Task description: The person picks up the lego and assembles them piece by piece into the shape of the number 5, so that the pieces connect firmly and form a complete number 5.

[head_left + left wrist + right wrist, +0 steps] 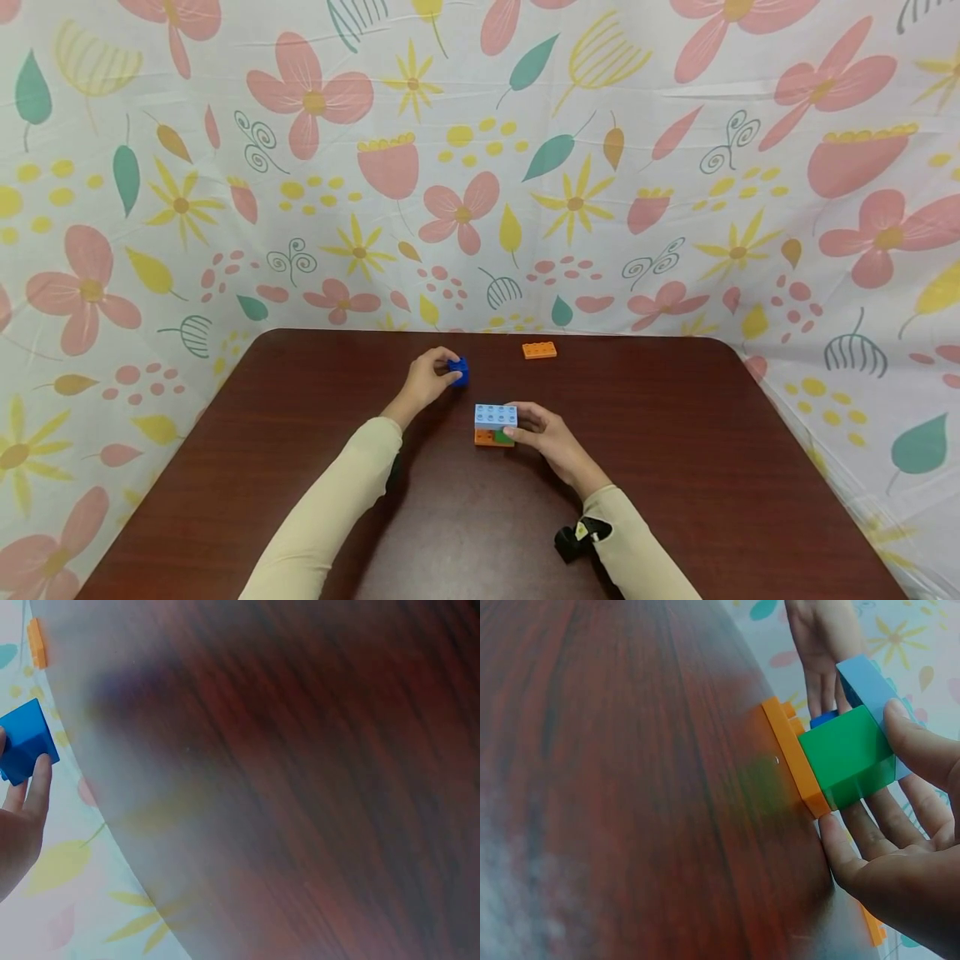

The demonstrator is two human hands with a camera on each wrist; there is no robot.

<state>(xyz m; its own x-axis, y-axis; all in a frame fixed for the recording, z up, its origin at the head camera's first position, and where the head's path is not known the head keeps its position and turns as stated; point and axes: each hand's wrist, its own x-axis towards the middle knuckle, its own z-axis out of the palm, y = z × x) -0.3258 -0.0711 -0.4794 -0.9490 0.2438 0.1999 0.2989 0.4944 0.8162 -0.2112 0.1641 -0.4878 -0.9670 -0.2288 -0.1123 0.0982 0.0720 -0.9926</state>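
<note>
With thumb and fingers my left hand (426,380) pinches a dark blue toy brick (461,372) beyond the stack, toward the far side of the table. In the left wrist view the same blue brick (28,740) shows at the left edge, fingertips on its side. My right hand (553,442) grips a small stack of bricks from its right side. A light blue studded plate (495,415) tops this stack, a green brick (847,756) sits under it, and an orange plate (485,438) forms the base. The right thumb lies against the light blue plate.
Another orange plate (539,350) lies near the far edge of the dark brown table (660,450). A flowered cloth (465,167) hangs behind the table. A black wrist device (576,540) is strapped to the right wrist.
</note>
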